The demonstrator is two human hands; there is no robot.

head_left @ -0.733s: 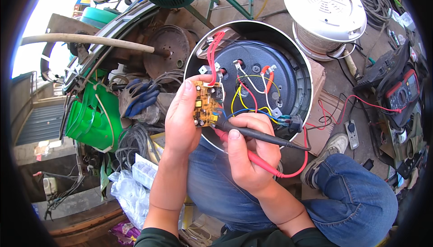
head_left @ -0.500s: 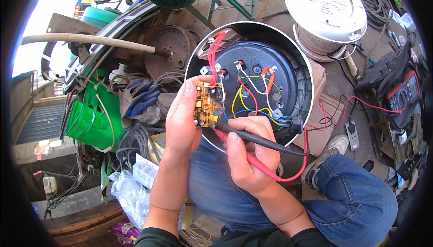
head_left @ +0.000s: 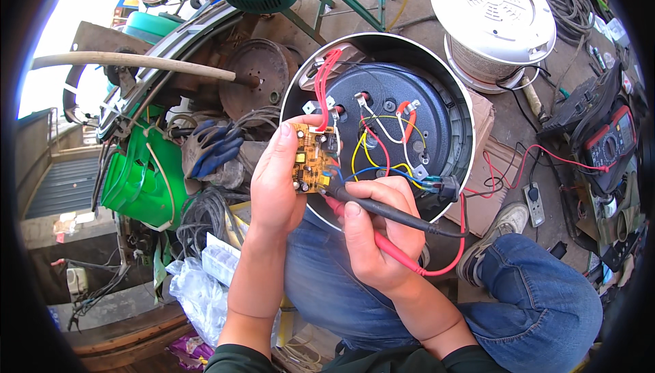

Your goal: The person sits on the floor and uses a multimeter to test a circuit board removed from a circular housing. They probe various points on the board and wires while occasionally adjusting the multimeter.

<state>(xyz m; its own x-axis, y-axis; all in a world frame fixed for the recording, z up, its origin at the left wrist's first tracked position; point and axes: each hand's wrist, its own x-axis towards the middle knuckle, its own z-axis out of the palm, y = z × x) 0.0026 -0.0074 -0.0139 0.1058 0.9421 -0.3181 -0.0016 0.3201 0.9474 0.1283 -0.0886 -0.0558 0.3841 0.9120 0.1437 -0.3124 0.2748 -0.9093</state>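
Note:
My left hand (head_left: 276,172) grips a small circuit board (head_left: 310,158) by its left edge, with the component side facing up. In my right hand (head_left: 382,233) are two multimeter probes, a black probe (head_left: 385,211) above a red probe (head_left: 392,251). Their tips meet the board's lower right corner; the exact contact points are too small to make out. Red wires (head_left: 326,83) run from the board into the open round appliance base (head_left: 471,134). Inside that base, yellow, blue, white and red wires lie over a dark metal plate (head_left: 402,93).
A red multimeter (head_left: 609,142) stands at the right in a dark case. Behind it sits a white round appliance part (head_left: 492,5). A power strip (head_left: 534,204) and cardboard (head_left: 477,209) lie on the floor. Left are a green bin (head_left: 140,182), gloves (head_left: 215,148) and coiled cables (head_left: 205,216).
Almost nothing differs. Both hands, the board and the probes hold the same position; the whole view has shifted very slightly.

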